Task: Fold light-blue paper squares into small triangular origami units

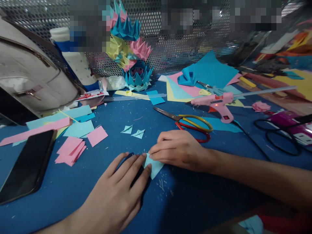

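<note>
A small light blue square of paper [154, 168] lies on the blue table between my hands, turned with one corner toward me. The fingertips of my left hand [124, 183] rest on its left edge, with the fingers stretched out and apart. My right hand [180, 149] has its fingers pressed together at the upper edge of the paper, pinching it there; the fingertips partly cover that edge. Just beyond sit two small folded light blue paper pieces [138, 133]. Scissors [185, 121] with yellow and red handles lie behind my right hand.
Pink paper squares [70, 150] and a black phone [28, 164] lie at left. A pink glue gun [219, 103] with its cord rests at right, near a purple power strip [290, 122]. Folded paper flowers [137, 76] stack against a perforated metal panel. A bag [31, 68] stands back left.
</note>
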A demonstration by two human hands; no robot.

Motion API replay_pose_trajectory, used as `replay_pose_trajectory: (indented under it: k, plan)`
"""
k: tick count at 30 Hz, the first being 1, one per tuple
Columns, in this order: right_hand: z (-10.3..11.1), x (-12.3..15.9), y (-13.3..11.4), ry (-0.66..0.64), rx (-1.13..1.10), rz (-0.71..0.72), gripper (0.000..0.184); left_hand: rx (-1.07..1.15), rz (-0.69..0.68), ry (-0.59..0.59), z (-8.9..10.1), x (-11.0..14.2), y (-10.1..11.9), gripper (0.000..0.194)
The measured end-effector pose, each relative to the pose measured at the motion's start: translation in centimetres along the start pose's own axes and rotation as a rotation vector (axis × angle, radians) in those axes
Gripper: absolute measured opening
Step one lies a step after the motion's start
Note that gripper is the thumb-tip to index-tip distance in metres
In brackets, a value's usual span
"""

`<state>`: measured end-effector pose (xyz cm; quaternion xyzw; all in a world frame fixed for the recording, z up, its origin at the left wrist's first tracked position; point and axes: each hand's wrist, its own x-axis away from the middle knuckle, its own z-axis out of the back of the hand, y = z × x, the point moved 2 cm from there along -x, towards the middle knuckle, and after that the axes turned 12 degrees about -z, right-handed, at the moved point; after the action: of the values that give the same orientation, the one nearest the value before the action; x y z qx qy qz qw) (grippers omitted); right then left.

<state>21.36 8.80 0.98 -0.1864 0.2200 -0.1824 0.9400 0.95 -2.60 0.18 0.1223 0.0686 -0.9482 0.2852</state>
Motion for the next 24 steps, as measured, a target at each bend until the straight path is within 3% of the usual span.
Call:
replay_pose_trajectory:
  k: [5, 24]
  plan:
    - [0.06, -0.23, 0.6, -0.024, -0.034, 0.107, 0.019, 0.006, 0.004, -0.005, 0.06, 0.04, 0.0, 0.043]
    - [0.32, -0.59, 0.58, -0.077, -0.053, 0.138, 0.023, -0.005, 0.015, -0.011, 0.18, 0.05, 0.04, 0.043]
